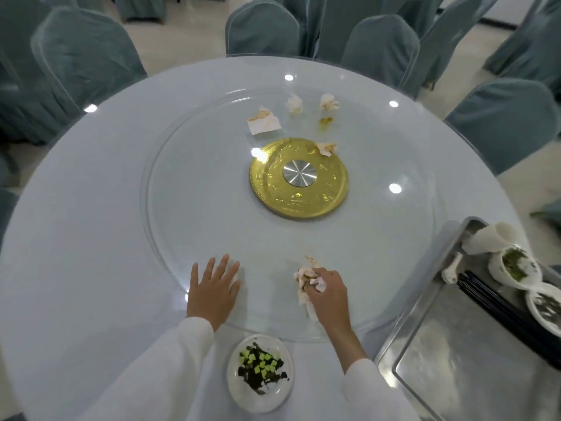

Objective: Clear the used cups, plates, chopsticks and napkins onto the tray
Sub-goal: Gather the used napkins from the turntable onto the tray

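While left hand (214, 291) rests flat, right hand (326, 291) grips napkins (305, 282).

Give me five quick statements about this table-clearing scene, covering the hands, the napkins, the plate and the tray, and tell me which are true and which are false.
1. The right hand grips a crumpled napkin. True.
2. The left hand holds a cup. False: it lies flat and open on the glass turntable, holding nothing.
3. A plate with dark and green leftovers sits on the table's near edge. True.
4. The metal tray is bare. False: it already carries cups, bowls and dark chopsticks.
5. All napkins are cleared from the turntable. False: several used napkins remain on its far side.
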`<state>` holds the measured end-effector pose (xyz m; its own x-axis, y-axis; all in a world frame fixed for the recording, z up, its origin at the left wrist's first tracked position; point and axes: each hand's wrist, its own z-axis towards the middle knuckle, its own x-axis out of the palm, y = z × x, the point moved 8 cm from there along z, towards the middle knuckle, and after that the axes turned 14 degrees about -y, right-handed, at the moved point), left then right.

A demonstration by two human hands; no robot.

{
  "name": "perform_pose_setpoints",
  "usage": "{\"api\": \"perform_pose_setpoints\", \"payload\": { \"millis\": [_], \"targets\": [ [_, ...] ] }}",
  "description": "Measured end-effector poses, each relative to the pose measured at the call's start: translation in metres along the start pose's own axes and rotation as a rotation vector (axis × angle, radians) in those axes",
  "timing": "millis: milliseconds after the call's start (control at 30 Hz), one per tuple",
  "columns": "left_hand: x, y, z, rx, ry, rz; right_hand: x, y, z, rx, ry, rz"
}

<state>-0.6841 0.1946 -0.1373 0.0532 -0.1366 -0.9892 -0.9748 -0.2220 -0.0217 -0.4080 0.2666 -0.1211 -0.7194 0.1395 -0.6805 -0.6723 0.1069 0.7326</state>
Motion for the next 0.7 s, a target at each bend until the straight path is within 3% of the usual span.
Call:
{"api": "perform_pose_setpoints", "payload": {
  "millis": [233,467,700],
  "targets": [
    [-0.010,0.008,0.012,-0.156,0.045,0.041,-0.026,-0.014,0.010,0.088,-0.043,0.021],
    [-0.016,-0.065,-0.016,0.149,-0.044,-0.006,-0.013,-0.019,0.001,0.184,0.021,0.020],
    [-0.002,-0.078,-0.046,0.147,0.019,-0.015,0.001,-0.011,0.000,0.265,0.136,0.170]
  ]
}}
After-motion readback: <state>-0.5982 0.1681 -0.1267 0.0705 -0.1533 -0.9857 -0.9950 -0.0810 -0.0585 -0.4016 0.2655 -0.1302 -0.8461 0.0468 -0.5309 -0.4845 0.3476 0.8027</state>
